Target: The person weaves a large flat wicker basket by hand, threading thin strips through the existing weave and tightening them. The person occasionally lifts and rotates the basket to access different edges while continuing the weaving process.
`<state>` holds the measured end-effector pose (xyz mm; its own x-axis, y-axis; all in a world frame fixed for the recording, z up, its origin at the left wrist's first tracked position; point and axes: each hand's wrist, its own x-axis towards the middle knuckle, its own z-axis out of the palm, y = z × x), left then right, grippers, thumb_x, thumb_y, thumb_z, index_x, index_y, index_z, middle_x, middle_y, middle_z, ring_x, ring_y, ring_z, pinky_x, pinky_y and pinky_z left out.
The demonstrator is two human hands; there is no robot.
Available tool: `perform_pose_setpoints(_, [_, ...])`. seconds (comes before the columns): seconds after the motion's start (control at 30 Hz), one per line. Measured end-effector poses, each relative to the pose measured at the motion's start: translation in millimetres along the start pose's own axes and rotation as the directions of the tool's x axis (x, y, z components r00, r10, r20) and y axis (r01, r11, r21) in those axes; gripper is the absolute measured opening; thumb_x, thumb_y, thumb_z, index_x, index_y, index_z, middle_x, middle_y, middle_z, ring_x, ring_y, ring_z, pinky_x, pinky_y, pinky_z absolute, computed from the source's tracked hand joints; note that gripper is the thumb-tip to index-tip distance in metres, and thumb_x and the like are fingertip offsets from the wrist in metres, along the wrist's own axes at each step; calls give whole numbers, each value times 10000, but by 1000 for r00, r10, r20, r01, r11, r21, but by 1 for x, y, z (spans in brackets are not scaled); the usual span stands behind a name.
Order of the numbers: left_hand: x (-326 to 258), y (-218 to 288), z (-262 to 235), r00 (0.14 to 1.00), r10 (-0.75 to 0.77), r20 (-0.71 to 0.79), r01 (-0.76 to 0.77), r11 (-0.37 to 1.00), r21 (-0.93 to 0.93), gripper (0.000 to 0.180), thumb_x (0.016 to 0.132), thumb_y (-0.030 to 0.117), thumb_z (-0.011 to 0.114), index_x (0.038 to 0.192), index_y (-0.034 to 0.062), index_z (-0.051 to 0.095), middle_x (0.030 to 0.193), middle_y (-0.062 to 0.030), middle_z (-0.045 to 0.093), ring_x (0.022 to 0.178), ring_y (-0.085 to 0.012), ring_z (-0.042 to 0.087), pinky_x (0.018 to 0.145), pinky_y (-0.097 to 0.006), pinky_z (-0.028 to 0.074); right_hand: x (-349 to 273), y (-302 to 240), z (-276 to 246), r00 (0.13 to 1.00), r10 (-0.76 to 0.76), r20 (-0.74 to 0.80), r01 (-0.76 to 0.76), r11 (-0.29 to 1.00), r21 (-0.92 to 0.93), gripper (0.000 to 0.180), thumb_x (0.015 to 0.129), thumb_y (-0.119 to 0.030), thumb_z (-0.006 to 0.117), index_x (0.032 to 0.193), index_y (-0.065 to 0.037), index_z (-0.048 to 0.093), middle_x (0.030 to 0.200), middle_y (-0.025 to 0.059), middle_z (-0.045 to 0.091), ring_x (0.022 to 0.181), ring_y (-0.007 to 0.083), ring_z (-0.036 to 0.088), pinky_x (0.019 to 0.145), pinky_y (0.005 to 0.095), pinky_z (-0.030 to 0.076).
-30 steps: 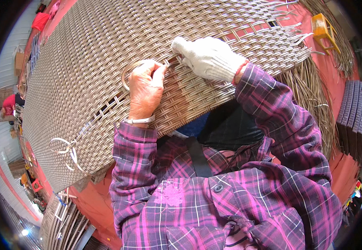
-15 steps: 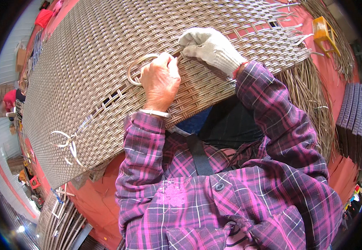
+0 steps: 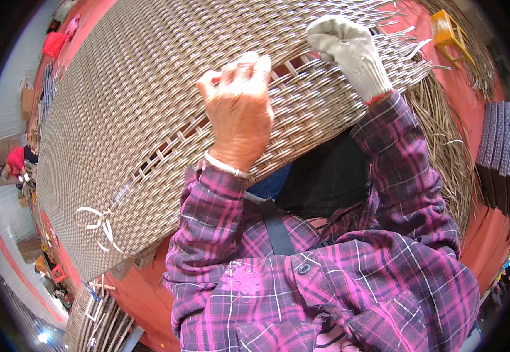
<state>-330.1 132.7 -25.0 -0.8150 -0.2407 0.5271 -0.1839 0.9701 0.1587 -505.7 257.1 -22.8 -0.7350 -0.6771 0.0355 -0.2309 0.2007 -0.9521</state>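
Note:
A large sheet of woven tan wicker [image 3: 149,76] lies before me, with a narrow slit [image 3: 178,136] running through its weave. Over the slit is my bare left hand [image 3: 240,111], a white band at its wrist; its fingers are curled closed, and whatever they hold is hidden. Farther right, my right hand [image 3: 349,56] wears a white knitted glove and is closed in a fist at the slit's other end. What that fist grips cannot be made out. Between both hands, red and crossing strands show through the slit.
A knotted white strip [image 3: 99,222] lies on the sheet's left part. Loose strand ends [image 3: 410,53] stick out at its right edge. Bundled strands [image 3: 443,135], a yellow stool [image 3: 451,38] and a dark ribbed stack [image 3: 497,152] stand right. Another person [image 3: 17,161] is at far left.
My right hand has moved right and up, away from my left. My left hand has shifted slightly right and turned. The coil of strand beside it no longer shows, and more of the slit is visible.

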Motion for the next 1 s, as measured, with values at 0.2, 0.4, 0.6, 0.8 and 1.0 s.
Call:
perform_pose_setpoints(0.2, [40,6,-8,966,206,156,-184,972,-145,185,924,149,604,1091,81,646,953,-75,696,878,-270,655,829,-398,441,-25,-19,0,991,-99,94,67,951,301,121,899,-68,665,1000,-6,688,810,21,678,696,49,601,628,182,494])
perform_pose_setpoints(0.4, [37,-1,3,953,-10,302,215,726,-653,194,913,40,629,1092,-2,690,786,-87,706,701,-98,647,627,-248,509,-30,-24,8,998,25,55,-37,973,230,102,905,-87,646,966,-13,680,792,12,662,684,36,575,610,175,478])
perform_pose_setpoints(0.6, [-1,-10,5,955,-288,71,275,769,-577,176,901,32,662,1067,24,721,688,-60,662,586,-95,563,560,-243,450,-33,3,34,957,-289,-24,274,926,-259,190,861,-236,716,995,-101,707,889,42,702,777,165,660,687,286,527])
perform_pose_setpoints(0.8, [-11,-11,-6,958,-209,194,243,954,-175,56,818,94,656,784,66,619,733,-144,656,681,-387,633,602,-457,489,-39,15,48,818,-547,179,493,505,-708,363,781,-431,715,994,-137,720,1326,95,559,1137,330,527,920,468,459])
perform_pose_setpoints(1.0, [4,-10,19,895,-247,371,256,966,28,138,864,205,613,841,83,673,753,-168,669,754,-388,659,672,-470,511,-26,21,55,878,-328,349,464,407,-786,465,792,-560,640,972,-142,734,1447,101,450,1290,301,404,1008,513,352])
